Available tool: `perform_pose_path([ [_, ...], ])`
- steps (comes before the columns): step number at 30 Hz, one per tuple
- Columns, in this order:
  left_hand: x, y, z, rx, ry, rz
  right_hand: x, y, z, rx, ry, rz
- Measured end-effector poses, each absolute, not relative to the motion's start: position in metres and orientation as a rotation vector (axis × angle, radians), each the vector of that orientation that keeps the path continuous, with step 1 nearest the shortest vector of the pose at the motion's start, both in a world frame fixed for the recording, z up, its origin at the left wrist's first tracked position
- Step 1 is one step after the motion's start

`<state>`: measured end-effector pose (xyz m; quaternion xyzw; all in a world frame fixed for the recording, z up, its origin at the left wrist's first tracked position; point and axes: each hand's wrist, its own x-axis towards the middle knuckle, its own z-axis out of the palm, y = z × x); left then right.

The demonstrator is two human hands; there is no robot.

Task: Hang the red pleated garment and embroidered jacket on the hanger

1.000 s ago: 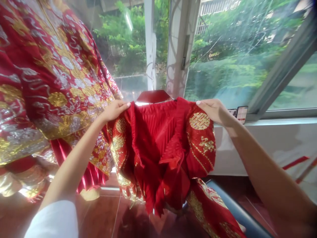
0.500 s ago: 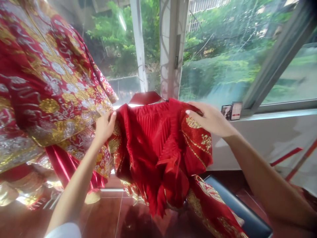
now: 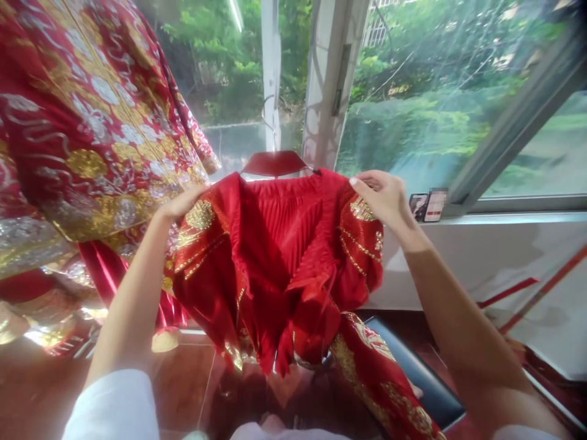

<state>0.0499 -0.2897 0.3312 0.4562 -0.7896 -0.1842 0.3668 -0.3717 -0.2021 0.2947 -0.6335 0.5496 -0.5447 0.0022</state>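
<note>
A red jacket with gold embroidery and beading on its puffed shoulders and a pleated inside hangs in front of me. It is on a dark red hanger with a metal hook. My left hand grips the left shoulder, its fingertips mostly hidden at the cloth. At the other shoulder, my right hand pinches the fabric between thumb and fingers. One embroidered sleeve trails down to the lower right.
A large red gown with gold and silver embroidery hangs at left. Behind are sliding windows. Two small cards or phones stand on the sill. A dark padded bench is low at right, near red poles.
The left shoulder of the jacket has been spread outward, showing more of its gold embroidery, and my left hand has moved left with it. My right hand has shifted slightly up. The view has tilted down.
</note>
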Motion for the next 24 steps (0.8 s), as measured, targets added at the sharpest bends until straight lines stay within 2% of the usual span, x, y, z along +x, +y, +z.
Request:
perform_pose_path([
  [3,0.034,-0.273,0.347,1.08,-2.19,-0.145,-0.336,-0.168,0.284,-1.93,2.104,-1.896],
  [6,0.008,-0.237,0.345,0.952,-2.026,0.242,-0.298,-0.146,0.266,-1.96,2.323,-1.495],
  [9,-0.017,-0.191,0.308,1.033,-1.746,0.46,-0.283,-0.142,0.246,-1.92,2.431,-1.068],
  [12,-0.034,-0.157,0.253,1.344,-1.66,0.318,-0.289,-0.141,0.233,-1.817,2.459,-0.957],
  [15,-0.048,-0.145,0.217,1.521,-1.718,0.173,-0.286,-0.131,0.229,-1.753,2.441,-1.081],
  [20,-0.076,-0.139,0.215,1.184,-1.846,-0.022,-0.228,-0.118,0.22,-1.886,2.122,-1.469],
  [24,-0.088,-0.15,0.207,1.072,-1.863,-0.092,-0.203,-0.134,0.199,-1.941,1.902,-1.615],
])
